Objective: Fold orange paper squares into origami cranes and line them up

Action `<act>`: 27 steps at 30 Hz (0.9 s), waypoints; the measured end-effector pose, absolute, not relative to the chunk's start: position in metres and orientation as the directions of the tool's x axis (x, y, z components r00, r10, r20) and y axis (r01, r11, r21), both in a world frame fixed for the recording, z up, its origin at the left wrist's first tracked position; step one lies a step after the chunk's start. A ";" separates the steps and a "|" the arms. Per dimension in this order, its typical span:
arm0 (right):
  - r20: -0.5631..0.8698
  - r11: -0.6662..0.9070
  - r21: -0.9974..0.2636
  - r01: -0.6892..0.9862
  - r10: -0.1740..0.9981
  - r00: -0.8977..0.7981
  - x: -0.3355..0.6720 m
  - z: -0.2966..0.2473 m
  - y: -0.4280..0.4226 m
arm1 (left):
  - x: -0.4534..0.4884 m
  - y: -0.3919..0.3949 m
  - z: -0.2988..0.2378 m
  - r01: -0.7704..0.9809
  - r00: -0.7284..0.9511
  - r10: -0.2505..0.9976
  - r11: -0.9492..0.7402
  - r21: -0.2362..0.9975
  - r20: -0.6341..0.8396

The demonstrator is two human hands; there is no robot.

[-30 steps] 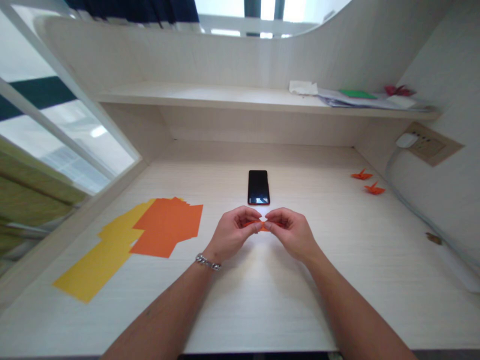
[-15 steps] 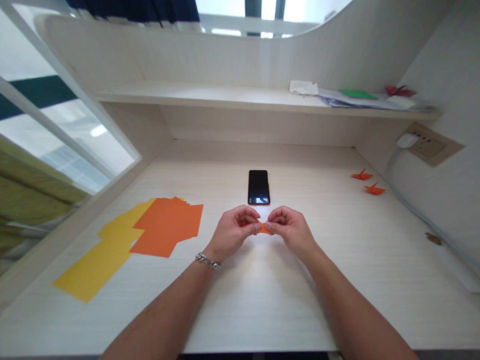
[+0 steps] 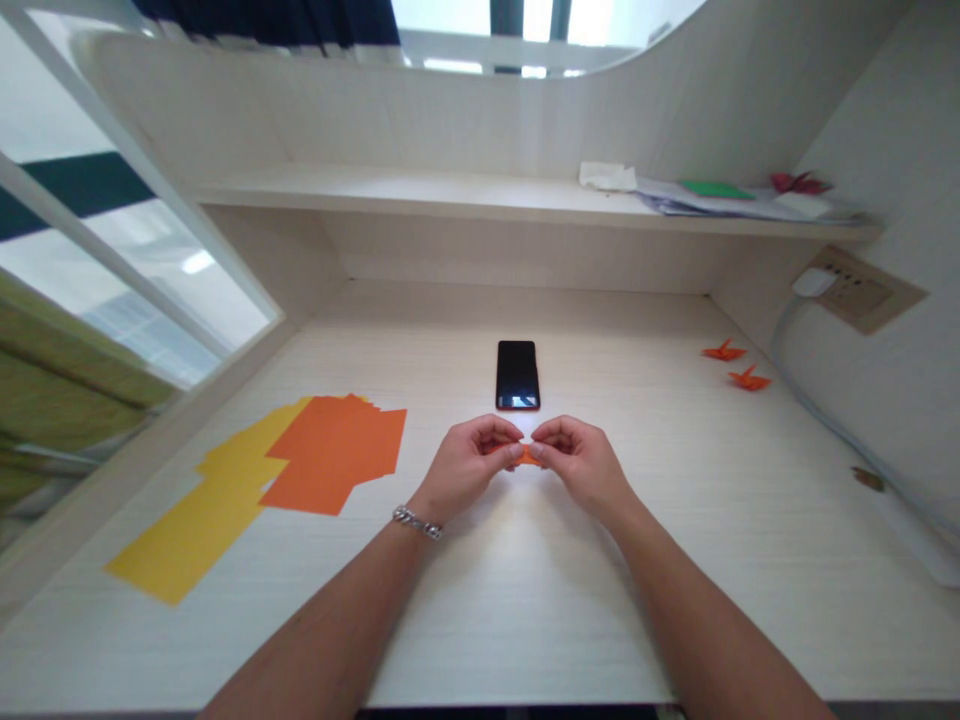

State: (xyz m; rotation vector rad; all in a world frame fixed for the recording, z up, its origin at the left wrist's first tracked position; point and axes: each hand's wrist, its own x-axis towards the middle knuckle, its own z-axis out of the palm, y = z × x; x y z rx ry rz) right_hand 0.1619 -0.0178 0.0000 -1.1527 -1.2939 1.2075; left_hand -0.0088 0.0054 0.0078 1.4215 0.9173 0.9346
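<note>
Between my two hands is a small folded piece of orange paper point(image 3: 528, 456), mostly covered by the fingers. My left hand point(image 3: 474, 452), with a chain bracelet point(image 3: 417, 522) at its wrist, pinches the paper's left side between thumb and fingers. The right side is pinched by my right hand point(image 3: 579, 452) in the same way. Both hands are over the middle of the desk, just in front of a black phone point(image 3: 517, 374). How the paper is folded under the fingertips cannot be made out.
Orange sheets point(image 3: 337, 440) overlap yellow sheets point(image 3: 187, 540) on the left of the desk point(image 3: 465, 640). Two folded orange paper cranes point(image 3: 748, 379) stand at the right. A cable point(image 3: 817, 405) runs from the wall socket point(image 3: 862, 290). Papers point(image 3: 720, 202) lie on the shelf.
My fingers have shifted very slightly on the orange paper, and the gap between the two hands' index fingers is a little narrower. Everything else is where it was.
</note>
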 end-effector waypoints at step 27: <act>0.212 0.210 -0.973 0.100 0.977 0.002 0.162 0.001 -0.020 | -0.009 0.003 0.004 -0.020 0.233 0.957 -0.170 0.985 0.170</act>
